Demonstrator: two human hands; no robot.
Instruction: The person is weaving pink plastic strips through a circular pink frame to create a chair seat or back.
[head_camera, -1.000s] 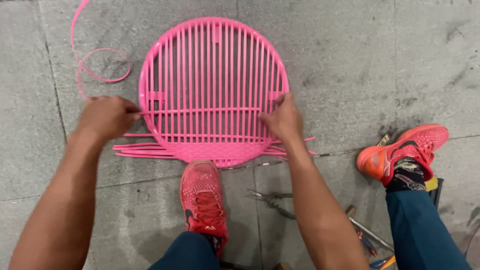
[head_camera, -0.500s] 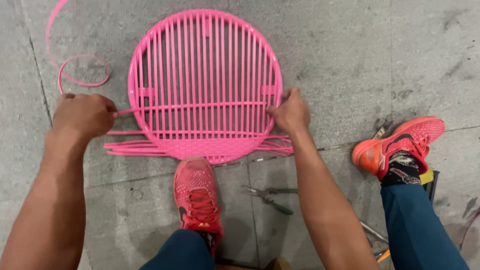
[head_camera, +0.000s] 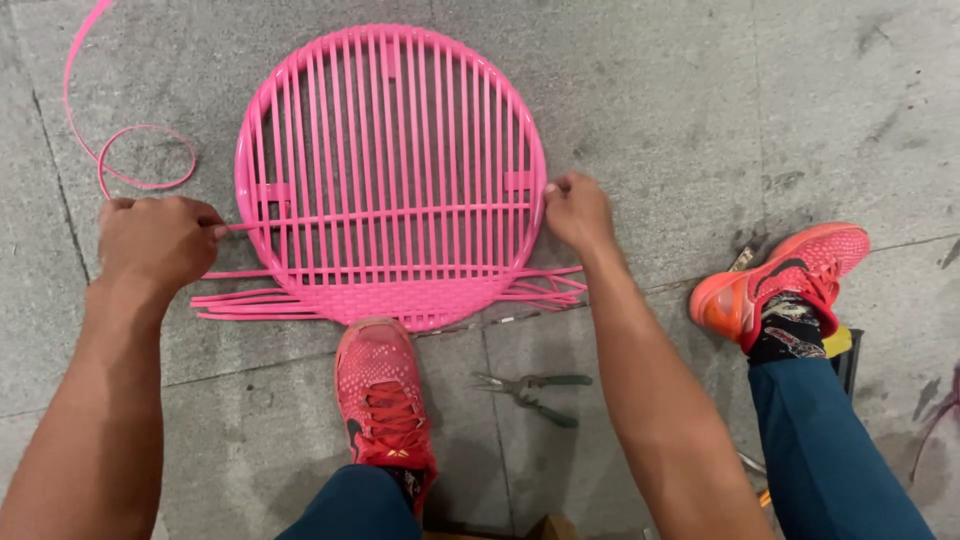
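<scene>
The round pink woven frame (head_camera: 390, 175) lies flat on the concrete floor (head_camera: 700, 110), its ribs running away from the person. The left hand (head_camera: 160, 240) clenches a pink strip (head_camera: 400, 213) crossing side to side; the right hand (head_camera: 575, 210) pinches the frame's rim.

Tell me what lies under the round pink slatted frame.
Grey stone floor shows between the slats of the round pink slatted frame. A red shoe pins its woven lower edge; anything beneath that weave is hidden.
</scene>
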